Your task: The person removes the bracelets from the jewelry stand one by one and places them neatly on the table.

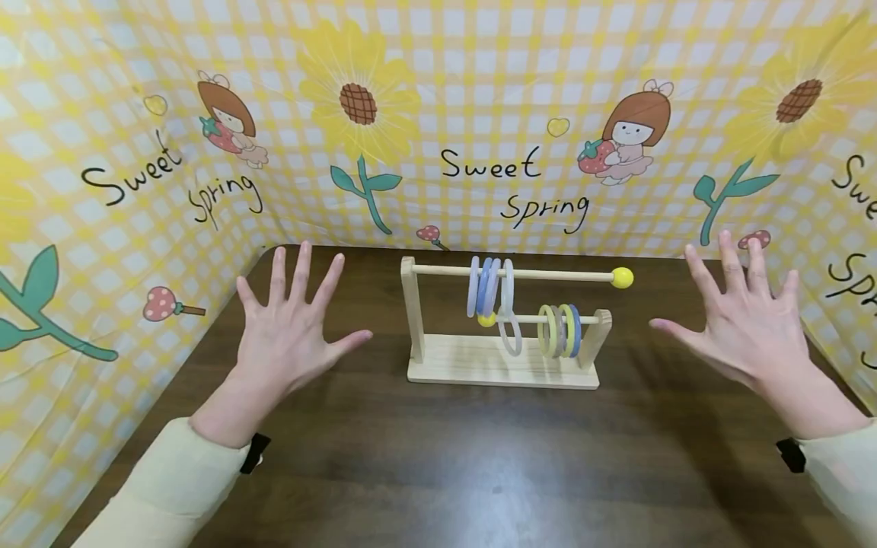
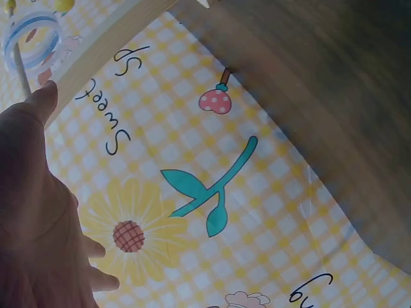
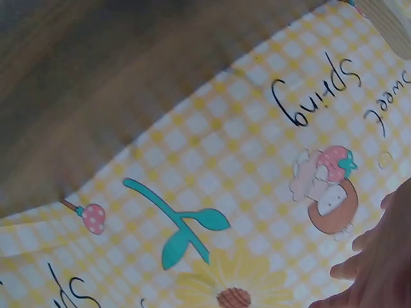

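Between the two hands stands a wooden ring rack [image 1: 503, 361] with two horizontal rods. Several blue and clear rings [image 1: 489, 285] hang on the upper rod, which ends in a yellow ball [image 1: 622, 278]. On the lower rod, several yellow, grey and blue rings [image 1: 563, 332] sit near the right post, and a clear ring [image 1: 510, 335] hangs nearer its left end. My left hand [image 1: 284, 335] is spread to the left of the rack, touching nothing. To the right, my right hand [image 1: 750, 327] is likewise spread, apart from the rack. The left wrist view shows some rings [image 2: 32, 42] past the thumb.
The rack rests on a dark brown wooden table [image 1: 438, 457]. A yellow checked cloth [image 1: 466, 91] printed with flowers and figures rises behind the table and along both sides. Pale sleeves [image 1: 171, 472] cover the forearms, with a black strap [image 1: 255, 454] at the left wrist.
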`<action>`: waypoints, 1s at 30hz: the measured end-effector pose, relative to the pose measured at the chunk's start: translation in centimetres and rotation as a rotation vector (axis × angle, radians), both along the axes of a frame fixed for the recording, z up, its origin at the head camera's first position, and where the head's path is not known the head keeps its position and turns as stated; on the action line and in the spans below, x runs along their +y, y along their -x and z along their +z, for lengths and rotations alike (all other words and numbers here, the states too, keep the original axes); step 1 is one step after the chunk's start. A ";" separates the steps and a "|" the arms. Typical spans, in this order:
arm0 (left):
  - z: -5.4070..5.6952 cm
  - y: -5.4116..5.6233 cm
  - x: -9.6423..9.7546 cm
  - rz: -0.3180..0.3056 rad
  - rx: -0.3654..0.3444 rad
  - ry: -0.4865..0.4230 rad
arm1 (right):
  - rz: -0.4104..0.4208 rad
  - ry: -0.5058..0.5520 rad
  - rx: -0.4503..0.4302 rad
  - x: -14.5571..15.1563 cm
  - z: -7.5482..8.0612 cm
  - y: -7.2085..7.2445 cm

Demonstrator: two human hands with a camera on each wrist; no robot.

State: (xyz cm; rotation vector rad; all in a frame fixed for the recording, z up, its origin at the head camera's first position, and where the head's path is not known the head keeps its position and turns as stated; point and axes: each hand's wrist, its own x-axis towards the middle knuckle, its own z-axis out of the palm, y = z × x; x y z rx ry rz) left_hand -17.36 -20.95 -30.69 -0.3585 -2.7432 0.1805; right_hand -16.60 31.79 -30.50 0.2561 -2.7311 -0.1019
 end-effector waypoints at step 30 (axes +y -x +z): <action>0.5 2.9 5.8 -0.453 -0.065 -0.590 | 0.452 0.248 0.435 -8.0 -0.3 -1.1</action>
